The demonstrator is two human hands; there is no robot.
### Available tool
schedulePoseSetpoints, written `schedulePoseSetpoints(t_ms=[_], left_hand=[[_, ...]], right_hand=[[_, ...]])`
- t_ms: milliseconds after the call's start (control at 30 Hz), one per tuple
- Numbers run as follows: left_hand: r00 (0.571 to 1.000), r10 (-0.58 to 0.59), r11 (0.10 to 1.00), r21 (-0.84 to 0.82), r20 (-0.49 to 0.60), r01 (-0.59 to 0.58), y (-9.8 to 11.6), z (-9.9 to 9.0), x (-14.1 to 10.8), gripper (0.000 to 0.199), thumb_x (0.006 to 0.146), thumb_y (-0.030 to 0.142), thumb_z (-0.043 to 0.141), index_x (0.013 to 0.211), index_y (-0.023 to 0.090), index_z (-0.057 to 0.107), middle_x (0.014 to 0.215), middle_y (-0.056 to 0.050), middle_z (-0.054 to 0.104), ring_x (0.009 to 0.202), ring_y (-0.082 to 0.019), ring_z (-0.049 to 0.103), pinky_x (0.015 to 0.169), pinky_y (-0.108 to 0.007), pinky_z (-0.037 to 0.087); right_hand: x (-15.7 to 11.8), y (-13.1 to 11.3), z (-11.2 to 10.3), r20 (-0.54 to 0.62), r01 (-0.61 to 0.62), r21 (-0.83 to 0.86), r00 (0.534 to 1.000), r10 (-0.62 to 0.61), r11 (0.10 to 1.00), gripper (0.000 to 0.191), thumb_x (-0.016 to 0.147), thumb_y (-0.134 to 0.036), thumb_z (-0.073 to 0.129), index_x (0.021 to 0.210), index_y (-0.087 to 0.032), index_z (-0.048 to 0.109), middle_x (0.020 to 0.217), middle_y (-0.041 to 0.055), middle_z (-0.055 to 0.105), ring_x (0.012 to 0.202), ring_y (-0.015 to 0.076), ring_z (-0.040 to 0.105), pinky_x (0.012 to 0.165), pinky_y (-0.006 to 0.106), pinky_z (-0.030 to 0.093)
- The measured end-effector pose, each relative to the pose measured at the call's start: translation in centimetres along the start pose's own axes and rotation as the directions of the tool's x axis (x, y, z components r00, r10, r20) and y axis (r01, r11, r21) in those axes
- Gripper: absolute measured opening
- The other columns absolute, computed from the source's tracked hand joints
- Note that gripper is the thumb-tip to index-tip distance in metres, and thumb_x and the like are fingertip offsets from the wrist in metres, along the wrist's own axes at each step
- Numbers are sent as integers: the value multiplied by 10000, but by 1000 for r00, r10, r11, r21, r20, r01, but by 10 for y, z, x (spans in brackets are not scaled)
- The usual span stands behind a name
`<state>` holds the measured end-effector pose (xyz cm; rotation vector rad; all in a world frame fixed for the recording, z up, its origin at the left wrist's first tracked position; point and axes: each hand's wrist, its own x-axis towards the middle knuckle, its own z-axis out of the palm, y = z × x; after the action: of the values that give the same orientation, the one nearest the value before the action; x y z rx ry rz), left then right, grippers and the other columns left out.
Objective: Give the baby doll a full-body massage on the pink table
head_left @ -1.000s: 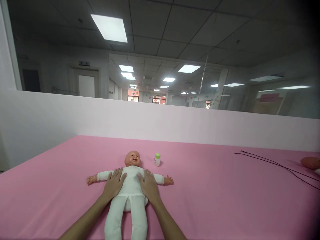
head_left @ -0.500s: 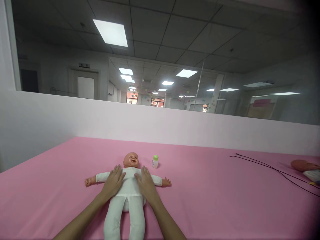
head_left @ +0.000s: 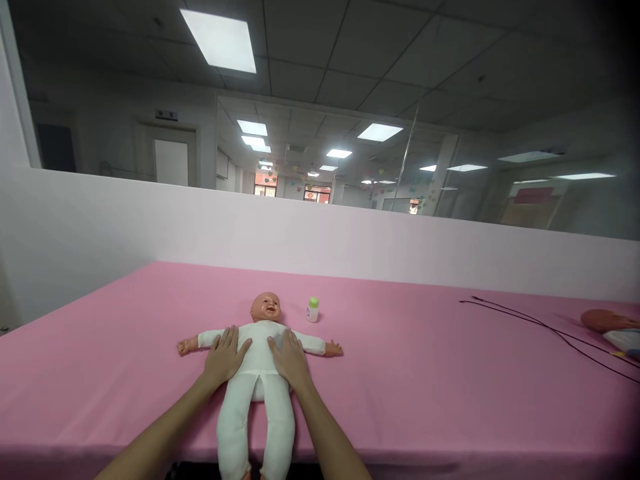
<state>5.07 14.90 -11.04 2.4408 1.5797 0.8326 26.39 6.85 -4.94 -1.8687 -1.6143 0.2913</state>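
Note:
A baby doll [head_left: 263, 350] with a white cloth body lies on its back, arms spread and head toward the far wall. My left hand [head_left: 225, 353] rests flat on one side of its chest, fingers stretched toward the shoulder. On the other side of the chest lies my right hand [head_left: 291, 359], also flat with the thumb apart. Both thumbs point inward across the torso. Just beyond the doll's shoulder on the right stands a small white bottle [head_left: 313, 312] with a green cap, upright and untouched.
Pink cloth [head_left: 425, 373] covers the table, whose front edge shows below. Two thin black cables [head_left: 540, 323] run across the right side. A second doll [head_left: 605, 321] lies partly in view at the far right. Behind rises a low white wall [head_left: 375, 243] with glass above.
My view has tipped down, so the table's front edge and more of the doll's legs show. Both hands have slid slightly down and outward on the doll's chest.

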Motion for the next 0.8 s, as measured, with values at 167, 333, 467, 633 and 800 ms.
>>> schedulePoseSetpoints(t_ms=[167,333,467,633,800], left_hand=[[997,-63,989,131,-33,67,2,-1,-8,825,1006,570,296,1558,-31,417,1666,-265,309,1580,-387,263,1272,-555,218],[968,-156,959,206,-195,196,10,-2,-13,881,1005,580,281,1565,-95,365,1674,-277,292,1580,-411,235,1280,-529,192],[948,-158,934,270,-277,235,9,-14,-17,826,1003,554,327,1530,-70,450,1647,-286,352,1568,-468,209,1262,-603,157],[913,-147,897,337,-382,286,-35,-42,-24,766,987,513,356,1514,-25,497,1648,-254,374,1576,-478,146,1251,-657,81],[936,-224,932,220,-270,286,-75,-72,-33,604,963,555,345,1060,115,749,1347,-236,673,1378,-511,459,1115,-649,325]], right_hand=[[-6,20,-10,-47,-55,-122,998,50,991,789,1011,-632,416,1536,-50,509,1616,244,451,1551,350,371,1302,510,140],[-16,22,-15,-111,-84,-256,992,57,963,788,1034,-604,365,1521,-2,510,1601,282,453,1547,380,359,1292,578,51],[-18,32,-30,-131,-48,-229,991,18,972,734,1042,-533,367,1540,-6,482,1620,245,448,1557,356,342,1290,529,116],[-25,75,-71,-380,-318,-263,902,205,911,715,1035,-514,382,1502,15,503,1535,293,519,1437,413,458,1155,505,353],[-37,103,-81,-394,-395,-134,863,317,909,573,967,-540,505,1144,-48,739,1299,316,651,1321,497,517,1115,608,344]])
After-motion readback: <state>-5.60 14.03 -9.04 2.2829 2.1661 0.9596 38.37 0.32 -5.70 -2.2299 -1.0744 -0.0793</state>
